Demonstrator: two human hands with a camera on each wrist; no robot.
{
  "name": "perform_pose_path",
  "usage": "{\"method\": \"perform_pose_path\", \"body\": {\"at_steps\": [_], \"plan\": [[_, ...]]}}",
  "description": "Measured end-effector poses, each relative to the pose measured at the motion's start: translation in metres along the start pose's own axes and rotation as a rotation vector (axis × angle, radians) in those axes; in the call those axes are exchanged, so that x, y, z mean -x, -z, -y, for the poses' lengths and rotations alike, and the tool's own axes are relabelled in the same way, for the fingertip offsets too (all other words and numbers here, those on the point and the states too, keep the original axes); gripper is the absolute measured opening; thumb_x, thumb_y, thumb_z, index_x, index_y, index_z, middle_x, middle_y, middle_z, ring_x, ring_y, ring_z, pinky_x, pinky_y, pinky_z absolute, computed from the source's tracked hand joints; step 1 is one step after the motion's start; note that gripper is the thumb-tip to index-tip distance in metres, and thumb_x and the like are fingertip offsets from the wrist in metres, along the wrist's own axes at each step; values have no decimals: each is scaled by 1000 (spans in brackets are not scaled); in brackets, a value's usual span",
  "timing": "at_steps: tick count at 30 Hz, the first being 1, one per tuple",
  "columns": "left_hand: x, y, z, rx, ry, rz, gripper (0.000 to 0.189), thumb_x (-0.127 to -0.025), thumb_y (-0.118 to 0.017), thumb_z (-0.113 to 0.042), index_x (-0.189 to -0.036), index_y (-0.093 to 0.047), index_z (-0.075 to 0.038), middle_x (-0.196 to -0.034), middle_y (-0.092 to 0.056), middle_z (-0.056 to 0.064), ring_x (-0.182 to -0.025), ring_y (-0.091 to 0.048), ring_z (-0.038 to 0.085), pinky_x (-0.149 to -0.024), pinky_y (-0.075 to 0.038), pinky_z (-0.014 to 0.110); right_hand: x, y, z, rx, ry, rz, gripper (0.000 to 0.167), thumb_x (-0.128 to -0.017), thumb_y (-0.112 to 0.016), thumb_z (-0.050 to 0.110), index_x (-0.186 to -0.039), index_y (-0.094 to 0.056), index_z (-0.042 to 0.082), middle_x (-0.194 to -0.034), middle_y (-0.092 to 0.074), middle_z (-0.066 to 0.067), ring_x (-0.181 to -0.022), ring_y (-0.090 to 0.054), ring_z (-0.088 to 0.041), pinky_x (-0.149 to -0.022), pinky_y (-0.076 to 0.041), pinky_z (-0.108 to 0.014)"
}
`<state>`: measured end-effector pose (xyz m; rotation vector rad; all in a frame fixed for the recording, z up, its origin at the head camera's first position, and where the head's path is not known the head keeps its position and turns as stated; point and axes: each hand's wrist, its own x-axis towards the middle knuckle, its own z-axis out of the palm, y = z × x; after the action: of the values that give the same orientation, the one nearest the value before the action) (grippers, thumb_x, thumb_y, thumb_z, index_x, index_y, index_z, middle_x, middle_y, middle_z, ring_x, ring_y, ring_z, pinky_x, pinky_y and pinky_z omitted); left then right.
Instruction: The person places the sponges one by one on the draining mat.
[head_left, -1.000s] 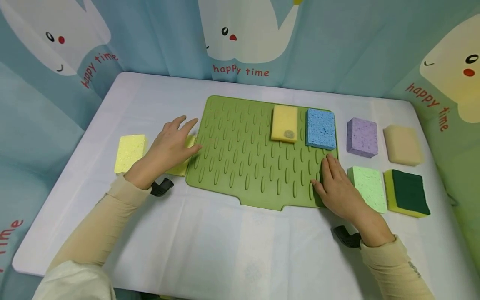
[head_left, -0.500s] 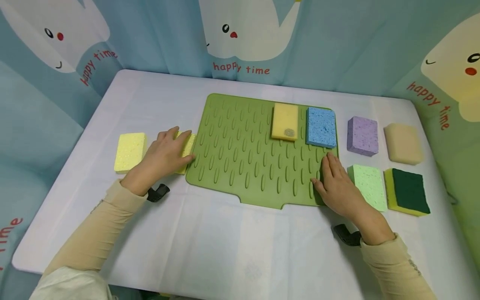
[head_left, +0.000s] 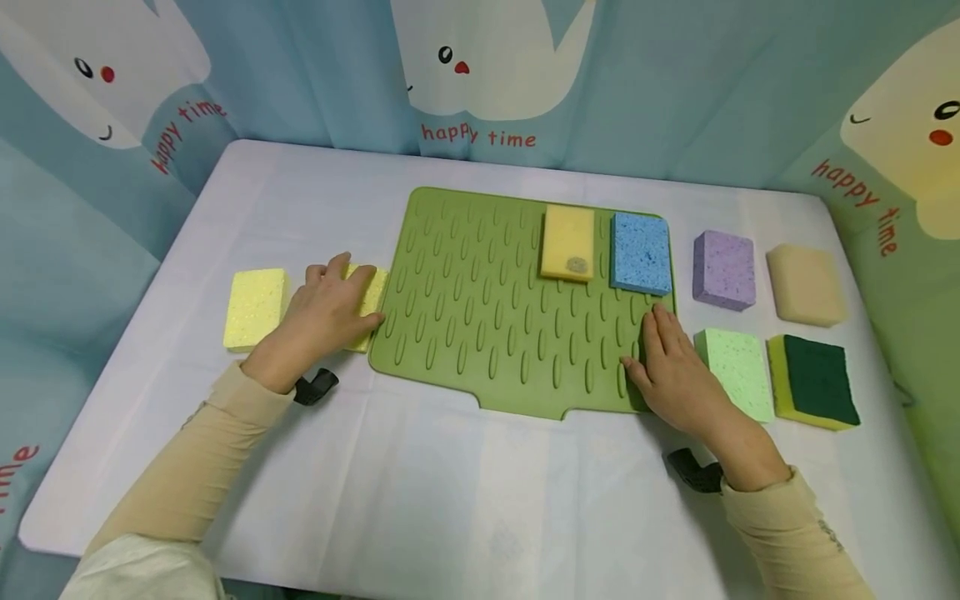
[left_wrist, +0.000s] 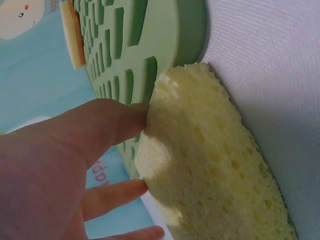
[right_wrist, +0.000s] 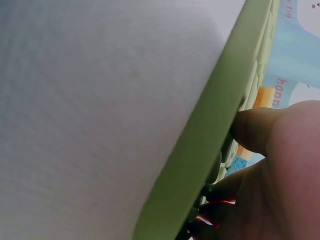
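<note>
A thin green silicone mat [head_left: 465,333] with raised oval ridges lies mid-table. At its left edge is a yellow sponge [head_left: 372,296], partly hidden under my left hand [head_left: 322,304]. The left wrist view has my thumb and fingertips set along that yellow sponge [left_wrist: 210,160], which lies against the mat's edge. My right hand [head_left: 682,375] rests with extended fingers on the mat's right edge; the right wrist view shows the thumb and fingers over the mat's rim [right_wrist: 200,135]. On the mat's far right sit a pale orange sponge [head_left: 567,242] and a blue sponge [head_left: 640,254].
Another yellow sponge [head_left: 255,308] lies left of my left hand. To the right are a purple sponge [head_left: 723,268], a beige sponge [head_left: 806,285], a light green sponge [head_left: 735,375] and a green-topped scouring sponge [head_left: 817,382]. A curtain [head_left: 637,100] hangs behind the table.
My left hand has come down and slightly left from above the mat's left side onto the yellow sponge, its spread fingers drawing in. The right hand stays where it was.
</note>
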<state>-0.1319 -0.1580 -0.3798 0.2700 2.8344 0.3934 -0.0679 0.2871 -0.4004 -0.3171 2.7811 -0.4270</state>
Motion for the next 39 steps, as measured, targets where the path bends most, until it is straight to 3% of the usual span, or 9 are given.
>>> {"method": "perform_pose_path", "body": {"at_steps": [11, 21, 25, 39], "plan": [[1, 3, 1, 21, 6, -4, 66, -93, -65, -34, -150, -39, -13, -156, -26, 30, -124, -39, 61, -81, -50, 69, 0, 2, 1, -4, 1, 5, 76, -108, -37, 34, -153, 2, -14, -161, 10, -33, -149, 7, -50, -120, -7, -64], [-3, 11, -4, 22, 20, -27, 67, -92, -62, -30, -151, -37, -14, -158, -23, 29, -127, -35, 59, -81, -50, 67, 1, 2, 2, -5, 2, 7, 76, -108, -37, 34, -153, 2, -14, -161, 10, -33, -149, 6, -51, -120, -8, -65], [-7, 14, -8, 41, 9, -53, 66, -91, -61, -29, -151, -38, -14, -159, -23, 28, -129, -35, 59, -82, -48, 68, 0, 1, 3, 6, -2, 5, 76, -108, -37, 33, -153, 2, -14, -161, 9, -33, -149, 6, -51, -120, -8, -64], [-30, 21, -35, 76, -7, -49, 68, -93, -58, -33, -155, -33, -15, -162, -20, 22, -136, -34, 52, -93, -46, 68, 0, 3, 5, 20, -11, 11, 75, -108, -37, 33, -153, 1, -14, -161, 10, -33, -149, 6, -51, -120, -8, -63]]}}
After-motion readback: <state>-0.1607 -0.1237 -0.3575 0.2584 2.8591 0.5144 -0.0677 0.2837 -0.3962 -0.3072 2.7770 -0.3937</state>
